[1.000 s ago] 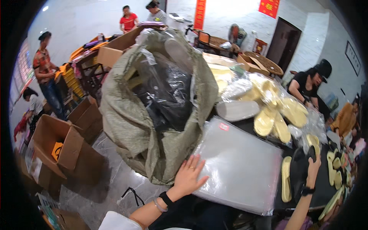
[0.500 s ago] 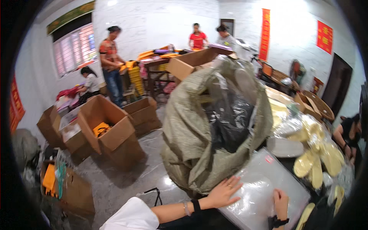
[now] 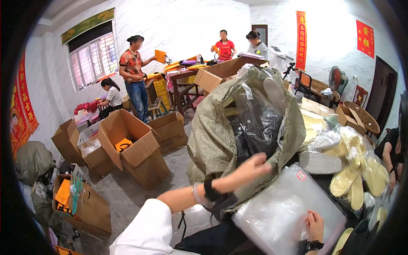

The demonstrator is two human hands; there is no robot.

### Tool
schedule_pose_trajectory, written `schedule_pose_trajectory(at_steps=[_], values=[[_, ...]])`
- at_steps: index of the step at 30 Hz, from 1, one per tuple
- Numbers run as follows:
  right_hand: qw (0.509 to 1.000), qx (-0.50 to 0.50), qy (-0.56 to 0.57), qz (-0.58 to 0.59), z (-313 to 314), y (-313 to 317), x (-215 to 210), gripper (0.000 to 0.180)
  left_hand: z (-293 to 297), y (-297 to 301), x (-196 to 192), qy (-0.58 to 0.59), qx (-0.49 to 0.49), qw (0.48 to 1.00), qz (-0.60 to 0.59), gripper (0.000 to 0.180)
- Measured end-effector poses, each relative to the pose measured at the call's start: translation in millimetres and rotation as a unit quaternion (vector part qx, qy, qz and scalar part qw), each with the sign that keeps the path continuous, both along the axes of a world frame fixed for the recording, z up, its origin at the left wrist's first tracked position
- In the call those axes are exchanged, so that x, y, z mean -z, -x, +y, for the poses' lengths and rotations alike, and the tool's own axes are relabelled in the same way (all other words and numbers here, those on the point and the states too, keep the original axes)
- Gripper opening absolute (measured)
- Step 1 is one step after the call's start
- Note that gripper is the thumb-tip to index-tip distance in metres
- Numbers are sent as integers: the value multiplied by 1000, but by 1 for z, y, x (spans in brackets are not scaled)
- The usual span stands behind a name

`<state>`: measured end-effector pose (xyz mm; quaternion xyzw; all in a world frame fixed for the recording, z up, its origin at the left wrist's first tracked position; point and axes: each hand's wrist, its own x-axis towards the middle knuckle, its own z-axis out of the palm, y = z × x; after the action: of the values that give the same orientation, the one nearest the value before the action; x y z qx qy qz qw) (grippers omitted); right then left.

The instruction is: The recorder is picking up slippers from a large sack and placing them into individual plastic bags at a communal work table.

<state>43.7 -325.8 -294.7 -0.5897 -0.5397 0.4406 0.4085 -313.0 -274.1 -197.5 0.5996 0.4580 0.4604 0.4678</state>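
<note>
My left hand, smeared by motion, is raised in front of the open woven sack. Its fingers look apart, and nothing shows in them. Inside the sack are dark items in clear plastic and a pale slipper sole. Lower right, my right hand has its fingers curled in, gripping a crinkled clear plastic bag over a flat stack of clear plastic bags. A small red-edged label marks the stack's far corner.
Bagged cream slippers are heaped at right, beside a co-worker's arm. Open cardboard boxes stand at left; another box is nearer. Several people work near a far table, one holding an orange item.
My left hand has lifted off the plastic stack and moved up toward the sack's mouth. My right hand stays at the stack. A co-worker at the back now holds out an orange item.
</note>
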Motion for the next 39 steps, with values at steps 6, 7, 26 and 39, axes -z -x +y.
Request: schedule_pose_trajectory(at_steps=[6,7,26,39], values=[[1000,8,-2,-3,1,-2,2,23,117,43,45,381,-95,895,-211,49],[1000,18,3,19,-2,-3,4,23,119,34,46,384,-83,896,-208,49],[999,8,5,41,-1,-7,5,24,123,-26,87,272,-354,895,-6,83],[999,-3,6,32,4,-9,4,27,53,-18,-19,-136,-236,920,-281,47]])
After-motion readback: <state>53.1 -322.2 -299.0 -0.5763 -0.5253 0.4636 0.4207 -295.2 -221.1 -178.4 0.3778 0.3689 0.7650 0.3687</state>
